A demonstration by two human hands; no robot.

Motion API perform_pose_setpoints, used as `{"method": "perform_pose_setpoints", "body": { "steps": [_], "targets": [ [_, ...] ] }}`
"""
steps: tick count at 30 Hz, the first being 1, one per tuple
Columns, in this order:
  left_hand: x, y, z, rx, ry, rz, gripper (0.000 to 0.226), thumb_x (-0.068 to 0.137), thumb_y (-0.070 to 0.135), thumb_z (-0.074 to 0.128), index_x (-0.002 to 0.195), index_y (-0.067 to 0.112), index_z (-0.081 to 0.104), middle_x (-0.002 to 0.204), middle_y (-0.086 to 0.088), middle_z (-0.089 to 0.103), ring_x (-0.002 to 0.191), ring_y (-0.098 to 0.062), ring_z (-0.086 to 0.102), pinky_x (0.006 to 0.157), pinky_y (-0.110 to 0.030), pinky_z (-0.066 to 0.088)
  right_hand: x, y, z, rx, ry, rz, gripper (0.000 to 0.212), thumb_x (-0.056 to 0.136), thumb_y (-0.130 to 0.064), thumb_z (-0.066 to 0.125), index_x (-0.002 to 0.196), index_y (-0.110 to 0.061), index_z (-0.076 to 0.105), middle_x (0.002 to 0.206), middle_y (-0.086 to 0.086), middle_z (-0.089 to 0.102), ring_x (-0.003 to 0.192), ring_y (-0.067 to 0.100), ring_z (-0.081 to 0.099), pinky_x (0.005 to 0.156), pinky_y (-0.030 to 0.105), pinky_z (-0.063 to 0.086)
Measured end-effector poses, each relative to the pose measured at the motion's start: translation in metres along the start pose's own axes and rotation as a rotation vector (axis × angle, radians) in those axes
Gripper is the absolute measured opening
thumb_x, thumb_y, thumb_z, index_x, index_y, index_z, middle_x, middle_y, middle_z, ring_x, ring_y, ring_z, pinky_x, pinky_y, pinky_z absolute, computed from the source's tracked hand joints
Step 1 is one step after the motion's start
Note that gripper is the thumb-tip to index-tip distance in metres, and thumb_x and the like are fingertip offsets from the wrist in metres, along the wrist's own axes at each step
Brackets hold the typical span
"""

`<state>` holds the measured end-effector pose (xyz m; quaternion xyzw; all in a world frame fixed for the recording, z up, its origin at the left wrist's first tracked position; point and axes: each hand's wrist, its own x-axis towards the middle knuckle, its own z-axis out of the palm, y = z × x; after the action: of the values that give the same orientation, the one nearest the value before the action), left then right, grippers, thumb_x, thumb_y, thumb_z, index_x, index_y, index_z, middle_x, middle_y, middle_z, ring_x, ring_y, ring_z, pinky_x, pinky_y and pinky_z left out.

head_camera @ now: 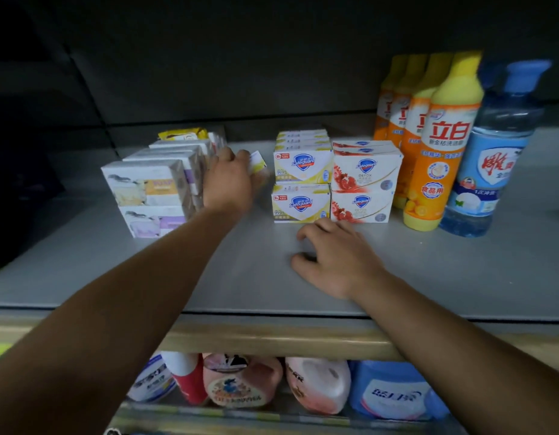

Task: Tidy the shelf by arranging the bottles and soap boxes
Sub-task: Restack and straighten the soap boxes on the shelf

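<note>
Shelf of grey metal [259, 277] is carrying everything I am watching, largest first: four orange-and-yellow plastic dish-soap bottles [441, 146] are standing in a row at its right, with a clear blue cleaner bottle [495, 158] just beside them. Left of those, yellow and red Safeguard soap boxes [334, 180] are sitting stacked two high. At the far left, white soap boxes with purple and yellow print [155, 189] are standing in a stacked row. I am seeing my left hand [229, 180] gripping a small white-and-yellow soap box [257, 161] beside that row, while my right hand [334, 259] is resting loosely curled on the shelf, holding nothing.
</note>
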<state>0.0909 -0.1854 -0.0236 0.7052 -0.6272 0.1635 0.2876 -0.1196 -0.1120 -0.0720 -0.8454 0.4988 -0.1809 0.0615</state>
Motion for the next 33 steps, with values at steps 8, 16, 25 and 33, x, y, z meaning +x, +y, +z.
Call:
{"method": "perform_pose_setpoints", "body": {
  "steps": [8,16,25,33],
  "targets": [
    [-0.078,0.003,-0.056,-0.232,0.119,0.046,0.045,0.091,0.036,0.062,0.126,0.007,0.058,0.114,-0.023,0.052,0.115,-0.04,0.047,0.11,-0.047,0.03,-0.002,0.0,-0.005,0.032,0.008,0.008,0.049,0.084,-0.054,0.055,0.124,-0.025,0.057,0.128,-0.004,0.055,0.121,0.023,0.045,0.103,0.034,0.038],
    [-0.12,0.032,-0.051,-0.589,0.022,0.104,0.048,0.086,0.029,0.064,0.13,0.011,0.058,0.103,-0.009,0.051,0.094,-0.005,0.042,0.085,-0.006,0.03,-0.013,0.002,-0.011,0.396,0.197,-0.167,0.095,0.077,-0.028,0.079,0.151,-0.034,0.02,0.145,0.0,0.04,0.124,0.017,0.049,0.101,0.038,0.046],
    [-0.123,0.035,-0.045,-0.748,0.018,0.081,0.049,0.08,0.016,0.078,0.125,0.008,0.062,0.114,-0.004,0.065,0.102,-0.01,0.058,0.093,-0.016,0.043,-0.018,-0.004,-0.015,0.326,0.316,-0.299,0.091,0.08,0.006,0.066,0.154,-0.027,0.025,0.148,0.003,0.035,0.139,0.021,0.034,0.111,0.04,0.037],
    [-0.119,0.027,-0.05,-1.229,-0.071,-0.275,0.046,0.079,-0.001,0.075,0.121,0.008,0.058,0.111,-0.01,0.065,0.083,-0.008,0.065,0.067,-0.02,0.055,-0.016,0.0,-0.015,0.555,0.312,-0.124,0.076,0.078,-0.023,0.081,0.141,-0.026,0.039,0.121,-0.002,0.065,0.105,0.017,0.065,0.087,0.034,0.053]
  ]
}}
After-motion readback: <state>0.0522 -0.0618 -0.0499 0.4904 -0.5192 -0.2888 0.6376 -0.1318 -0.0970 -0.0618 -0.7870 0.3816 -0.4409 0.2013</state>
